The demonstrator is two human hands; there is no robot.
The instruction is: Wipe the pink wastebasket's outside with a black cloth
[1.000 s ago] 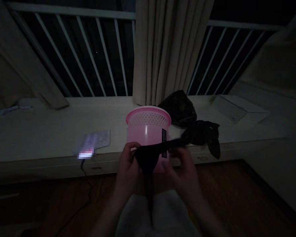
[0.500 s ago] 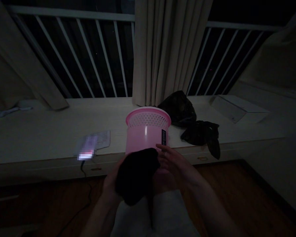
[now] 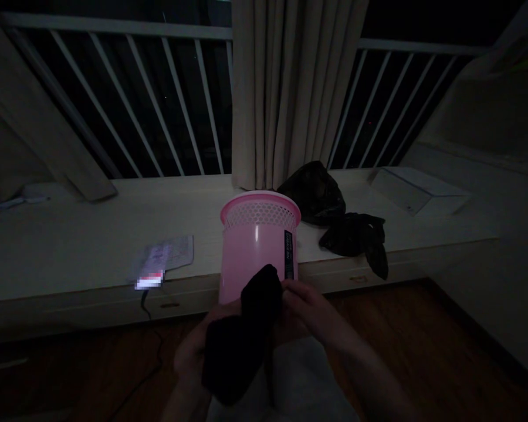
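A black cloth-like item hangs between my hands, low in front of a pink garbage bin. My left hand is wrapped round its left side, with the fingers partly hidden behind it. At its upper right edge my right hand pinches the black item. The bin is upright, with a mesh band under its rim and a dark label on its right side.
Black plastic bags lie on the white ledge right of the bin, with a white box beyond. Papers and a lit, blurred device with a cable are at left. Curtains and railings stand behind.
The black item has moved lower and changed shape, with a narrow part now raised. My right hand has come down and closed on its edge. More of the bin's front and label shows.
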